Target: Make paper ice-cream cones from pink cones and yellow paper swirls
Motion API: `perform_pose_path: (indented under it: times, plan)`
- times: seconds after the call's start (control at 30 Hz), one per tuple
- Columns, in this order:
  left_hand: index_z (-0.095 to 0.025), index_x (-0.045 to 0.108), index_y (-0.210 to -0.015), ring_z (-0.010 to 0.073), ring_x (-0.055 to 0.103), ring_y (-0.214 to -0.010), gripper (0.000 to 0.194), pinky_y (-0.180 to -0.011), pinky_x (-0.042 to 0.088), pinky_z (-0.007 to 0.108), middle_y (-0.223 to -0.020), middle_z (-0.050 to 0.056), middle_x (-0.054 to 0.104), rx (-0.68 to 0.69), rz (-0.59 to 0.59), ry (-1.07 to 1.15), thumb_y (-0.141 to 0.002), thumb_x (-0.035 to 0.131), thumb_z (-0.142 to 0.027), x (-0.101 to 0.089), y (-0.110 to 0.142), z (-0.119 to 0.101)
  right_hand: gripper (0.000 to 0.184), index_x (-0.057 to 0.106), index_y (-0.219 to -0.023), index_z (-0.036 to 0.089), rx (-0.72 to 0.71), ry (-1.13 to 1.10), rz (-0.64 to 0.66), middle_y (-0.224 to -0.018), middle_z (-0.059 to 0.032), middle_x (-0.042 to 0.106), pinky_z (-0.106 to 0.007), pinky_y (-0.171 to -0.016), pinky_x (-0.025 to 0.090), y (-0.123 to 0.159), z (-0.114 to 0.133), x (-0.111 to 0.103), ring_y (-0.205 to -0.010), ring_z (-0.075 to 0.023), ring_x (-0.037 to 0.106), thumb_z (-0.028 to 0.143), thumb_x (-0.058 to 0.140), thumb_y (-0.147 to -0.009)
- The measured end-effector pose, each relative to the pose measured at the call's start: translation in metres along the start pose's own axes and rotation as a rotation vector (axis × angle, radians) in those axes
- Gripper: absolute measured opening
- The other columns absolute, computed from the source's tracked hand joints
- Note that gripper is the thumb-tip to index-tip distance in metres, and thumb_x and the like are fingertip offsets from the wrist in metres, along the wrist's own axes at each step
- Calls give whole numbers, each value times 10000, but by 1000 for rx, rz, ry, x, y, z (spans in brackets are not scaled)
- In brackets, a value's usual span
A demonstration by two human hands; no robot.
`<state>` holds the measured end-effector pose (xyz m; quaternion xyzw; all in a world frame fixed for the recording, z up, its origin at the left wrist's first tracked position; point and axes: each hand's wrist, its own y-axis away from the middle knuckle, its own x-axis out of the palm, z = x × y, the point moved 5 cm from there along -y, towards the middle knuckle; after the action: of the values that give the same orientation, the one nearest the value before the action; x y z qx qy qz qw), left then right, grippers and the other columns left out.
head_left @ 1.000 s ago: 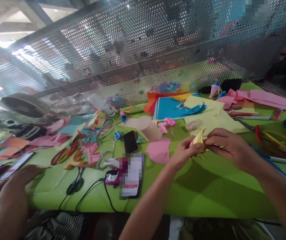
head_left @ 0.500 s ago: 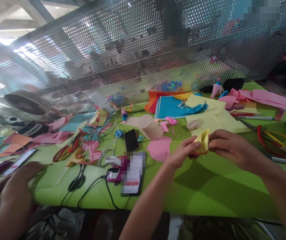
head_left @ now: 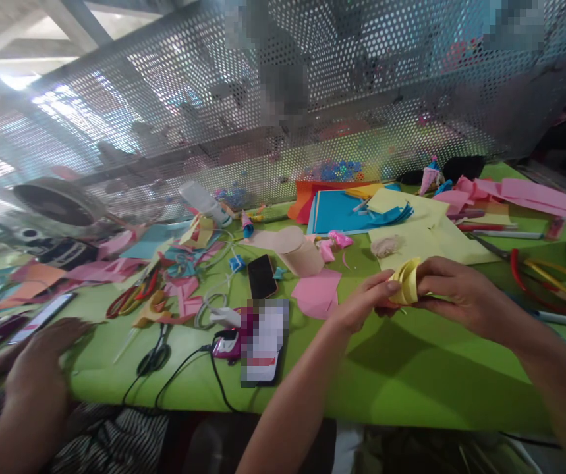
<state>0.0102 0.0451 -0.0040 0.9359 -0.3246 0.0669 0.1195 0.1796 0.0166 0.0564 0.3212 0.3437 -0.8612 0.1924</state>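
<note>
Both hands (head_left: 363,301) (head_left: 463,293) hold curled yellow paper (head_left: 407,280) between their fingers.

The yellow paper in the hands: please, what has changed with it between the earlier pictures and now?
The yellow paper, a narrow upright point a second ago, now opens wider into curved layers toward the right hand. The left hand keeps its hold; nothing is visibly let go. The pink sheet and blue paper lie as they were.
</note>
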Motion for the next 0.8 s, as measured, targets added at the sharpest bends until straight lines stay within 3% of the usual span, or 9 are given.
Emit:
perform_pose_path:
  times: [0.3, 0.6, 0.7, 0.8]
  plan:
    - [-153, 643, -1046, 100, 464, -638, 636, -593, 335, 260, -790, -13, 538, 1, -16, -15, -775, 758, -716, 0, -1, -1, 115, 816, -1024, 277, -25, -37, -56, -1031, -64, 752, -345, -842, 588, -3, 1, -2, -980, -235, 736, 267, 704, -1002]
    - [-161, 649, -1060, 109, 489, -644, 622, -592, 337, 255, -791, -10, 546, -10, -6, -19, -789, 752, -712, 2, 0, -1, 181, 840, -1070, 267, 6, -6, -17, -1086, -104, 754, -371, -876, 584, -1, -1, 2, -1035, -258, 732, 265, 663, -1030]
    - [-162, 653, -1046, 108, 490, -644, 620, -602, 338, 260, -803, -4, 562, 14, -37, -18, -796, 733, -724, 0, -1, -2, 131, 801, -1091, 257, 20, 19, -104, -1065, -89, 753, -360, -813, 595, 1, -4, -3, -965, -249, 730, 269, 731, -981]
    - [-161, 653, -1044, 101, 485, -632, 594, -606, 336, 265, -805, -3, 575, 54, -85, -21, -830, 699, -713, -2, -2, -4, 200, 751, -1144, 283, 48, 30, -247, -1036, -52, 738, -323, -692, 570, 5, -5, -9, -851, -213, 697, 289, 787, -947]
